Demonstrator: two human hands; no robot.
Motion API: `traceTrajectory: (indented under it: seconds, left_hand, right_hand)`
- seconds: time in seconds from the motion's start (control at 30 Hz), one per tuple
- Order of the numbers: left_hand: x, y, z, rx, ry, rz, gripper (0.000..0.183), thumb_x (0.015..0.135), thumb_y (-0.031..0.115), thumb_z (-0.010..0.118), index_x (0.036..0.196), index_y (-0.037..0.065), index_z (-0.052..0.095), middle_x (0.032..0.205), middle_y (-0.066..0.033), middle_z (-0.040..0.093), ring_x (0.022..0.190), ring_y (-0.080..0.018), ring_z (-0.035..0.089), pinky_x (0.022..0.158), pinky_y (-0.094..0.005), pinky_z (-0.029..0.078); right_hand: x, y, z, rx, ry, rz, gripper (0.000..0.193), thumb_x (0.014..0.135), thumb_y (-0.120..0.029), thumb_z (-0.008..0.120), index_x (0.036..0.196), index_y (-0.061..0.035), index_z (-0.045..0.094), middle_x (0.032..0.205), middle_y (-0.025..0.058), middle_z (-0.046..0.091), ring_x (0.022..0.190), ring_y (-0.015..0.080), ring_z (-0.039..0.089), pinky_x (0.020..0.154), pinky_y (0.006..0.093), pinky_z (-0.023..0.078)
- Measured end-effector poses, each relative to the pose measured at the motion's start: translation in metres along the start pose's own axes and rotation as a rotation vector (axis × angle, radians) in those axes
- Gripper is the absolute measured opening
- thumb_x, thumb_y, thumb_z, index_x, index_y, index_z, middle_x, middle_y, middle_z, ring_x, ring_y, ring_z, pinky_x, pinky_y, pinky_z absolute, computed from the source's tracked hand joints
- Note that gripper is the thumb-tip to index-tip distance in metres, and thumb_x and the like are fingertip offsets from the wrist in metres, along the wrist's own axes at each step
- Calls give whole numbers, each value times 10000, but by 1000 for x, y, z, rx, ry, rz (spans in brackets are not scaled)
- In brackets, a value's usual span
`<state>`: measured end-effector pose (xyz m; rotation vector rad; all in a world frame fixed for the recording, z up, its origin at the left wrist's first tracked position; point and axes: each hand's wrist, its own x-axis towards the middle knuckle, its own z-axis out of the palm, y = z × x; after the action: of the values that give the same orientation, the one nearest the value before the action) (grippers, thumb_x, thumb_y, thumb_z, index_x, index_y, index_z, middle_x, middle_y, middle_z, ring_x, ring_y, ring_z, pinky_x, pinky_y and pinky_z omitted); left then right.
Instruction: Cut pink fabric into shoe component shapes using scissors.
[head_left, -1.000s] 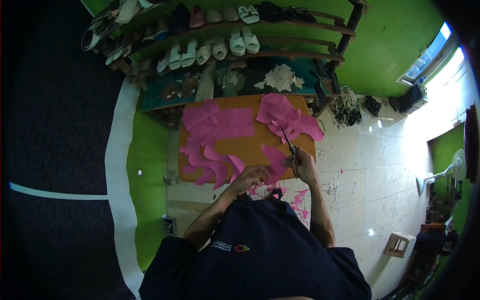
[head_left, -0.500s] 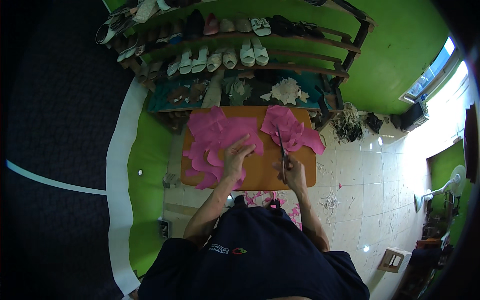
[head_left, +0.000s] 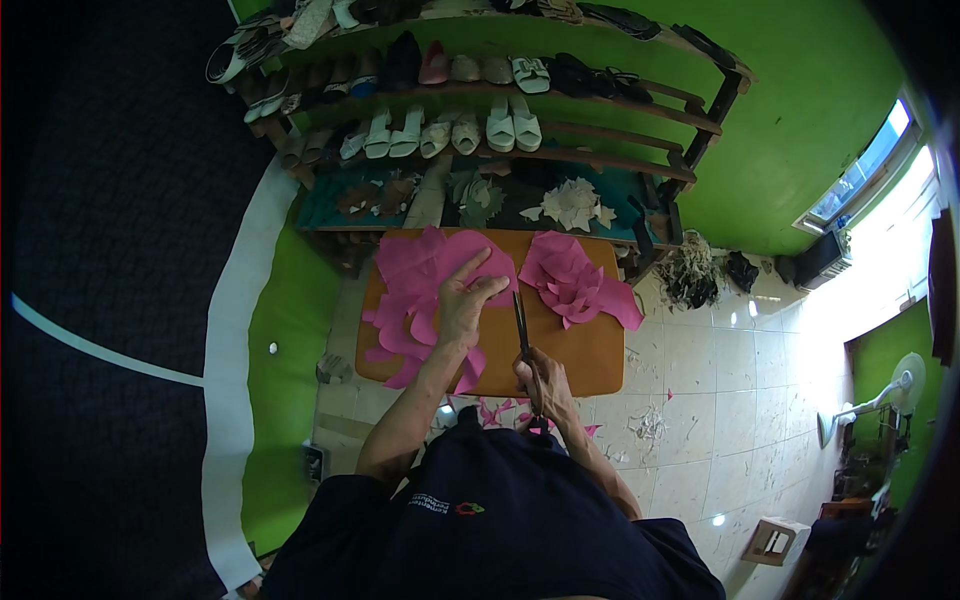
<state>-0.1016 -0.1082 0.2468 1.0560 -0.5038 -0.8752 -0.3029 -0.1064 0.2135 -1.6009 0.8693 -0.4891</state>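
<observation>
My left hand (head_left: 465, 305) lies over a pink sheet (head_left: 455, 255) on the left side of the table, with its thumb and forefinger stretched apart. Curved offcut strips of the same pink material hang toward the table's near edge. My right hand (head_left: 546, 385) is closed round the handles of dark scissors (head_left: 521, 325). Their blades point away from me, with the tips at the sheet's right edge, close to my left thumb. Farther right is a loose heap of cut pink pieces (head_left: 570, 285). I cannot tell whether the scissor blades have material between them.
The brown table (head_left: 590, 370) stands before a wooden rack (head_left: 620, 160) of shoes and sandals. White and grey-green scraps (head_left: 572, 205) lie on its lowest shelf. Pink trimmings (head_left: 495, 410) litter the tiled floor near me. A white fan (head_left: 905, 380) is at the right.
My right hand has brought the scissors left and nearer to me, from beside the right heap to the left sheet's edge. My left hand stays over the sheet.
</observation>
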Motion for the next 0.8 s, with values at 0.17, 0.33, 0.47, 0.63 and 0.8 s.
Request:
traceTrajectory:
  seconds: [0.17, 0.33, 0.47, 0.63, 0.8]
  left_hand:
    - [-7, 5, 9, 34, -18, 8, 589, 804, -79, 732, 1364, 3, 565, 759, 38, 589, 770, -68, 643, 824, -216, 538]
    - [-10, 4, 9, 36, -30, -17, 596, 797, -95, 726, 1362, 20, 574, 758, 52, 559, 768, -63, 640, 839, -214, 532]
    - [-10, 2, 9, 16, -29, -33, 596, 797, -93, 724, 1362, 33, 580, 754, 54, 559, 774, -65, 643, 841, -216, 531]
    - [-5, -4, 4, 58, -47, -25, 576, 832, -68, 708, 1381, 16, 556, 734, 44, 574, 750, -54, 626, 820, -208, 521]
    - [0, -8, 2, 24, -51, -37, 570, 812, -63, 729, 1356, 32, 585, 724, 53, 565, 689, -38, 541, 752, -207, 478]
  right_hand:
    - [9, -1, -3, -33, 51, 21, 643, 874, -612, 659, 835, 26, 592, 564, 80, 494, 524, 183, 486, 526, 382, 396]
    - [13, -10, -7, -118, 100, 14, 676, 815, -635, 717, 735, 21, 573, 530, 59, 445, 506, 165, 436, 503, 368, 365]
    - [13, -10, -6, -61, 101, 45, 664, 812, -619, 732, 712, 15, 563, 524, 53, 427, 507, 151, 422, 494, 364, 356]
    - [14, -12, -6, -114, 150, -2, 674, 791, -615, 757, 658, 3, 524, 523, 33, 407, 519, 125, 399, 485, 360, 342]
    - [16, -6, -2, -91, 179, 23, 674, 775, -592, 789, 619, -1, 507, 519, 14, 409, 511, 112, 380, 470, 350, 312]
